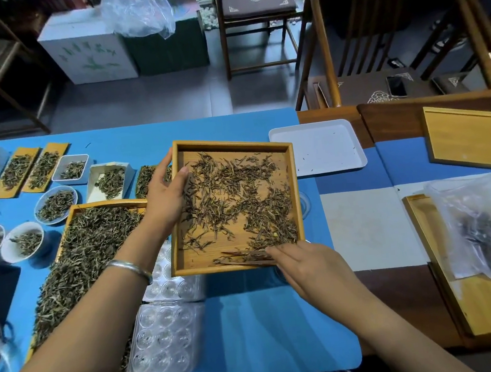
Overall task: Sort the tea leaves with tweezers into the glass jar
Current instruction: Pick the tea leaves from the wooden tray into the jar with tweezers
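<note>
Wooden tray (294,181) of tea leaves (239,198) gripped by left hand (166,198); right hand (303,265) fingers straight at rim.

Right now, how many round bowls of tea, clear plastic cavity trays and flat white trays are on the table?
round bowls of tea: 3
clear plastic cavity trays: 2
flat white tray: 1
Total: 6
</note>
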`<state>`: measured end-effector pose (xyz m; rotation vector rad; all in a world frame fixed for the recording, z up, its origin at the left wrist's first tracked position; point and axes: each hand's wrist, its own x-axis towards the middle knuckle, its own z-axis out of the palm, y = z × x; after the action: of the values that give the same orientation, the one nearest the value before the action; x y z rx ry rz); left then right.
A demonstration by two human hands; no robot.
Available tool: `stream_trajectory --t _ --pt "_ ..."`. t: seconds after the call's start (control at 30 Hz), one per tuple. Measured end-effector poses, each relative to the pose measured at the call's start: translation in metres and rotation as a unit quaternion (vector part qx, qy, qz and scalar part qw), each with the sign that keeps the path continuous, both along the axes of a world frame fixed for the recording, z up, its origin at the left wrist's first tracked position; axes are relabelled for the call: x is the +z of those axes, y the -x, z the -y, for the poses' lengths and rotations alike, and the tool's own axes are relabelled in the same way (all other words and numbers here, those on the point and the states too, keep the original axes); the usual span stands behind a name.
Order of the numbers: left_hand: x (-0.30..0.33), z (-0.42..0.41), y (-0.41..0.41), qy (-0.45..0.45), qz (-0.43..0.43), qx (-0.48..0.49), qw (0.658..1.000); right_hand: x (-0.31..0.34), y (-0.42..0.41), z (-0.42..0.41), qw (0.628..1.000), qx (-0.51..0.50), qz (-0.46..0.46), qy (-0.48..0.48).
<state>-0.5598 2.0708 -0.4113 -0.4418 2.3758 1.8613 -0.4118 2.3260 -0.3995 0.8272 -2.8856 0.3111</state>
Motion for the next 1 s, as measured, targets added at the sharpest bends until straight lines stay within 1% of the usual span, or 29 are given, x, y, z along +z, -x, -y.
stream_trajectory --t 0.3,0.43,0.53,0.7,1.0 --pt "0.0 -0.001 0.005 -0.013 -0.011 -0.011 1.0 -0.009 -0.006 -0.041 0.999 -0.032 0.005 -0.034" --pt "-0.004 0.0 0.006 -0.021 -0.016 -0.013 1.0 -0.011 -0.009 -0.057 0.997 -0.039 -0.014 -0.061" --pt "-0.006 0.001 0.008 -0.028 -0.017 -0.008 0.999 -0.011 -0.014 -0.066 0.996 -0.057 -0.015 -0.063" --pt "-0.008 0.003 0.009 -0.014 -0.02 -0.003 1.0 -0.015 -0.026 -0.077 0.995 -0.069 -0.022 -0.066" --pt "-0.009 0.003 0.01 -0.02 -0.024 -0.005 1.0 -0.033 -0.05 -0.097 0.993 -0.096 -0.022 -0.068"
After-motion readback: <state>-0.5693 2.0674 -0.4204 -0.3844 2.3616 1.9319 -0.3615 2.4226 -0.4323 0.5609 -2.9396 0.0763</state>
